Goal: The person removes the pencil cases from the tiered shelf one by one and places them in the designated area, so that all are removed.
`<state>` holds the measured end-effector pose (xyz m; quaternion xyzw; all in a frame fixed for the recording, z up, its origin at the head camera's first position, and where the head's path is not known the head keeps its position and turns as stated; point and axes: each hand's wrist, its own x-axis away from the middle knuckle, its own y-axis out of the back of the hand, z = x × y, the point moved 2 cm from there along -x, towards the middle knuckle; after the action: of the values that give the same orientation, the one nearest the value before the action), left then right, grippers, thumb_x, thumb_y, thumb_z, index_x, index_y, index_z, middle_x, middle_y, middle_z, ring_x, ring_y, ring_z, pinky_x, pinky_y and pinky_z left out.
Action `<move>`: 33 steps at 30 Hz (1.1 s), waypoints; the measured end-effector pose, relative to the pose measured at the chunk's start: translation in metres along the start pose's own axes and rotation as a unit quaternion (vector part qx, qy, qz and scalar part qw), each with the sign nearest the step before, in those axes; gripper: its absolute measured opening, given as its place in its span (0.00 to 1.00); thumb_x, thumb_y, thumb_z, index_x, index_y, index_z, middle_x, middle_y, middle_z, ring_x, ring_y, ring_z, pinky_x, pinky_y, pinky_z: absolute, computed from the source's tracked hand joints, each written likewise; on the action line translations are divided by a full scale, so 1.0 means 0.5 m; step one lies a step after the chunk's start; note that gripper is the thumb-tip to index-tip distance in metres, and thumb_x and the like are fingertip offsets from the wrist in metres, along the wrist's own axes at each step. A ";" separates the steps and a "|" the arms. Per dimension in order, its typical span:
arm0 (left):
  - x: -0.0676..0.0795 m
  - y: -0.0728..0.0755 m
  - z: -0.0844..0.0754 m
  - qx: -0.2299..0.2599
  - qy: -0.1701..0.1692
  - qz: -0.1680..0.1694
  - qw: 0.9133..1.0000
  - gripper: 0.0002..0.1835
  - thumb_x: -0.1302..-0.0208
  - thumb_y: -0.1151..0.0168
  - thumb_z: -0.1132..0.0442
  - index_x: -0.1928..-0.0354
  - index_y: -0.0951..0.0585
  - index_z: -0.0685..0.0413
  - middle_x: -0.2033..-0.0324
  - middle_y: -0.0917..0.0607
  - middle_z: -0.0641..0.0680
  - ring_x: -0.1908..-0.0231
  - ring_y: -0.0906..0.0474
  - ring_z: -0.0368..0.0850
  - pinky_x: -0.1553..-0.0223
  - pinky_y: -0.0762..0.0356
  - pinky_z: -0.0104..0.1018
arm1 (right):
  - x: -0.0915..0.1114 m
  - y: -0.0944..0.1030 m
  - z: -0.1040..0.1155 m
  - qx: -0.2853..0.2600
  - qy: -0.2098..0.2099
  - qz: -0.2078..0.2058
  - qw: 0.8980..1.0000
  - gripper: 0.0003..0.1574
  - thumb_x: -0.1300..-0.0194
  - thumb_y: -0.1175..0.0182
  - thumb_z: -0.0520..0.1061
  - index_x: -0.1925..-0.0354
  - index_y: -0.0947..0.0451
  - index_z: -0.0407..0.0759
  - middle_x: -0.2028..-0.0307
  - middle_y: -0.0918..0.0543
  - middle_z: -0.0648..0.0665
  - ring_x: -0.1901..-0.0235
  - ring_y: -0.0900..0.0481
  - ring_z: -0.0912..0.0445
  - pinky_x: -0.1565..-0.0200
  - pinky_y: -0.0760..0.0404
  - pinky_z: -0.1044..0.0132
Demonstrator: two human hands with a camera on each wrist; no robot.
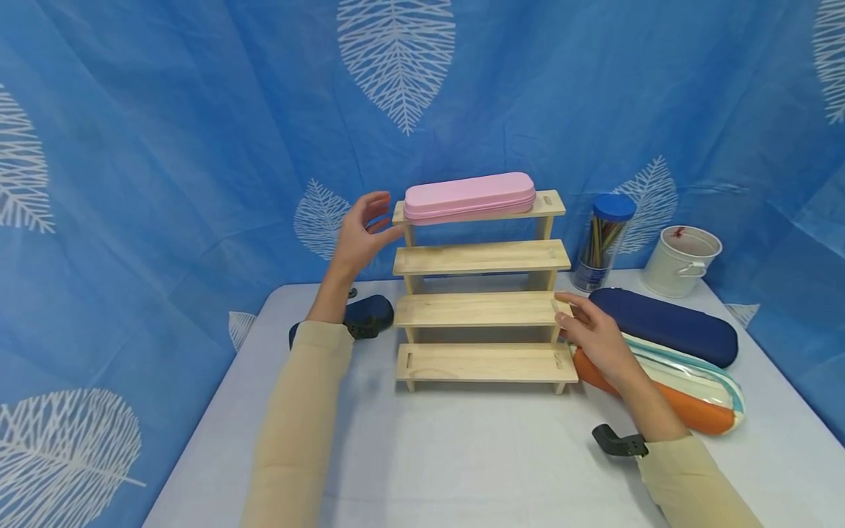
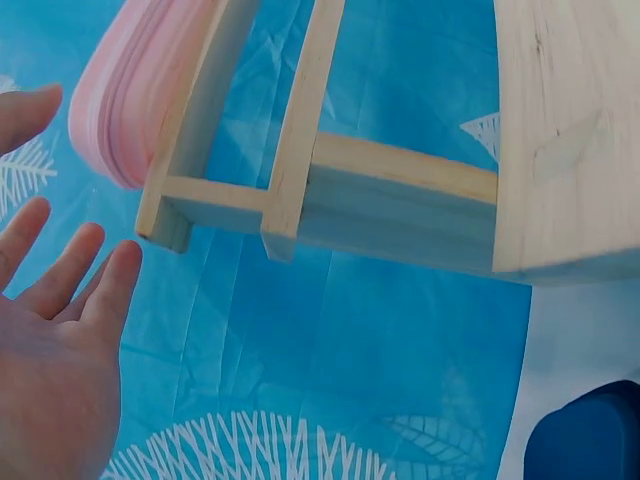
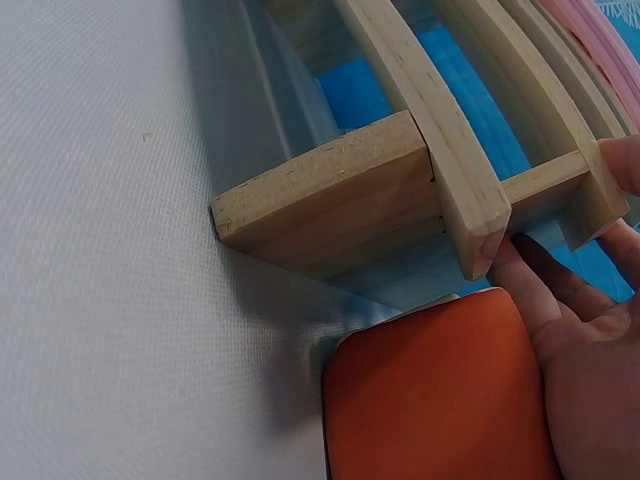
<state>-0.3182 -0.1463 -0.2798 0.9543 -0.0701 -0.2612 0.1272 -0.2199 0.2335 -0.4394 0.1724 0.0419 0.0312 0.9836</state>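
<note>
A stepped wooden rack (image 1: 482, 312) with several tiers stands on the table. Across its top board lies a pink pencil case (image 1: 470, 198). My left hand (image 1: 364, 233) is raised beside the top board's left end, fingers spread and holding nothing. In the left wrist view its fingertips (image 2: 122, 260) stay apart from the pink case and the board. My right hand (image 1: 595, 339) grips the right end of the second board from the bottom. The right wrist view shows the thumb (image 3: 622, 165) at that board's edge, with other fingers reaching beneath it.
Right of the rack lie a navy pencil case (image 1: 663, 323) and an orange-and-clear pouch (image 1: 700, 407). Behind them stand a blue-lidded tube of pencils (image 1: 602, 242) and a white bucket (image 1: 680, 264). A dark blue case (image 1: 371, 312) lies under my left forearm. Blue leaf-patterned cloth (image 1: 198, 147) hangs around the table.
</note>
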 end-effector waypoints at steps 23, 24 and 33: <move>-0.058 -0.032 0.053 -0.010 0.043 0.039 0.998 0.41 0.47 0.26 0.61 0.32 0.34 0.56 0.38 0.29 0.57 0.41 0.29 0.52 0.42 0.30 0.43 | -0.001 -0.005 -0.005 0.004 -0.002 0.004 1.000 0.37 0.30 0.46 0.60 0.29 0.40 0.51 0.31 0.39 0.40 0.37 0.34 0.41 0.50 0.22 0.58; -0.060 -0.033 0.054 -0.014 0.046 0.042 0.998 0.41 0.47 0.26 0.61 0.32 0.34 0.55 0.38 0.29 0.56 0.42 0.28 0.51 0.42 0.30 0.43 | -0.001 -0.005 -0.006 0.004 -0.003 0.004 1.000 0.37 0.30 0.46 0.60 0.29 0.40 0.51 0.31 0.38 0.40 0.37 0.34 0.41 0.50 0.22 0.58; -0.065 -0.042 0.058 -0.012 0.055 0.038 0.998 0.37 0.46 0.27 0.61 0.34 0.32 0.53 0.41 0.27 0.56 0.46 0.26 0.48 0.44 0.28 0.40 | -0.001 0.000 0.000 0.010 -0.005 -0.001 1.000 0.37 0.31 0.46 0.61 0.29 0.40 0.51 0.31 0.38 0.40 0.37 0.34 0.41 0.51 0.22 0.59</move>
<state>-0.3595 -0.1259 -0.2943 0.9622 -0.0956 -0.2047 0.1523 -0.2206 0.2334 -0.4394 0.1828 0.0378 0.0285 0.9820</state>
